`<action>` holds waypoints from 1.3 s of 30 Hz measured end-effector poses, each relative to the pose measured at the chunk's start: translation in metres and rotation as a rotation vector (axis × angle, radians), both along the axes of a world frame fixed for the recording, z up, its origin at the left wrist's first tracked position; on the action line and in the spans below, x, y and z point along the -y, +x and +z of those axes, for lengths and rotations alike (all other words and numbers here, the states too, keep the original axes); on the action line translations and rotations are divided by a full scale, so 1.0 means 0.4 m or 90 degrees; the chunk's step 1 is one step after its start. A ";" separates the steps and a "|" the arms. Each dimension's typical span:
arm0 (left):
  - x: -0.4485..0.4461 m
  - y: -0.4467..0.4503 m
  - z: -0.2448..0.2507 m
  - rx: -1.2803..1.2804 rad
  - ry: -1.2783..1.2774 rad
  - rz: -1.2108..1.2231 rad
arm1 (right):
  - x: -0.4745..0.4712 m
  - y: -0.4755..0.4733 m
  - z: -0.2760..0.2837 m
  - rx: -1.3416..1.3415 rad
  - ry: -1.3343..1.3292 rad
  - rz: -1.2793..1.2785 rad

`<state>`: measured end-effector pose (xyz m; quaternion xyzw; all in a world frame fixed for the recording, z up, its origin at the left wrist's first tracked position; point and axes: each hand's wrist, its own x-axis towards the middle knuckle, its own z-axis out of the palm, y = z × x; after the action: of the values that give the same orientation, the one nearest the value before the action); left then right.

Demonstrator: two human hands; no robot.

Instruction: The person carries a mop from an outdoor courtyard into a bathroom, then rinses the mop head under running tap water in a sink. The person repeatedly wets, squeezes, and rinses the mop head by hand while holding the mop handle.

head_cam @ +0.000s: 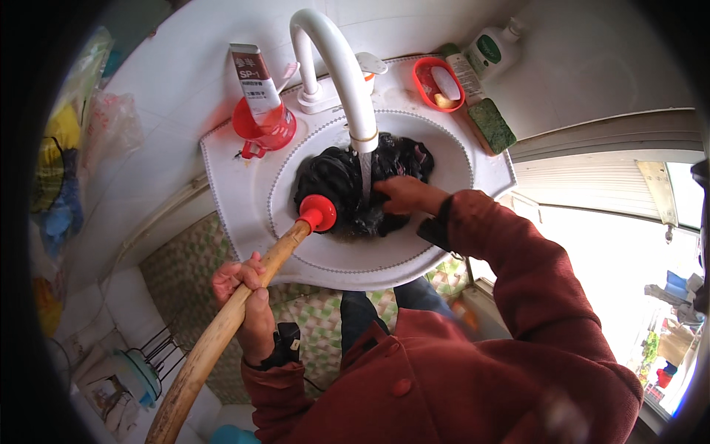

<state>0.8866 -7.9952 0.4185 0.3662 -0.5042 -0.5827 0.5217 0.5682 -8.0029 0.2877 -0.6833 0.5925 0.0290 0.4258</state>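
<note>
A plunger's long wooden handle (216, 327) runs from the lower left up to the white washbasin (444, 233). My left hand (249, 299) is closed around it partway along. The plunger's red rubber cup (318, 213) rests at the near left edge of a wet black cloth (330, 175) bunched in the bowl. Water (365, 175) runs from the curved white faucet (355, 94) onto the cloth. Just right of the stream, my right hand (407, 195) touches the cloth; its fingertips are partly hidden, so I cannot see whether they grip it.
On the basin's left rim, a red cup (272, 133) holds a toothpaste tube (256, 77). Along the back right stand a red soap dish (424, 83), a green sponge (492, 126) and a white pump bottle (491, 53). Plastic bags (111, 125) hang at left; a wire rack (161, 355) stands below.
</note>
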 end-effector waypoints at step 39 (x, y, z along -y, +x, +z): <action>-0.116 -0.017 -0.034 0.007 0.103 0.042 | 0.017 0.000 0.070 -0.176 -0.145 0.036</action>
<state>0.8800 -7.9486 0.4048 0.4267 -0.4458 -0.6021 0.5066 0.5683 -8.0096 0.3159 -0.7331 0.6252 0.0675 0.2590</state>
